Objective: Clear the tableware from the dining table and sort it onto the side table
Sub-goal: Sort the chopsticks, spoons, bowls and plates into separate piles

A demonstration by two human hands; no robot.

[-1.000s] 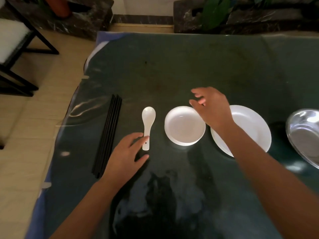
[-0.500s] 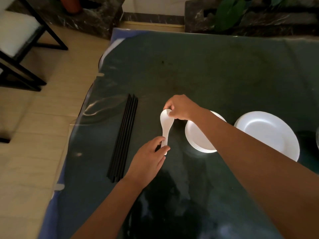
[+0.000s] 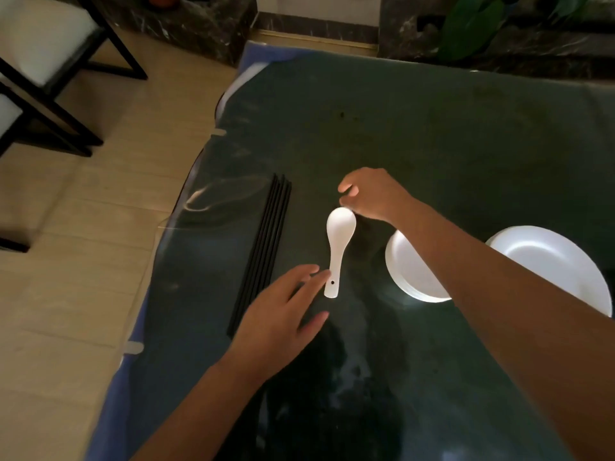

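Left hand (image 3: 278, 314) now off spoon (image 3: 337, 247); no readable writing.

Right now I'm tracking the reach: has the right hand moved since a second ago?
Yes. The right hand went left across the bowl, toward the chopsticks, to the spoon head.

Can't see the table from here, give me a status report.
Both hands open: left hand at spoon handle, right hand at its bowl end. Spoon flat on table. Chopsticks alongside, clear.
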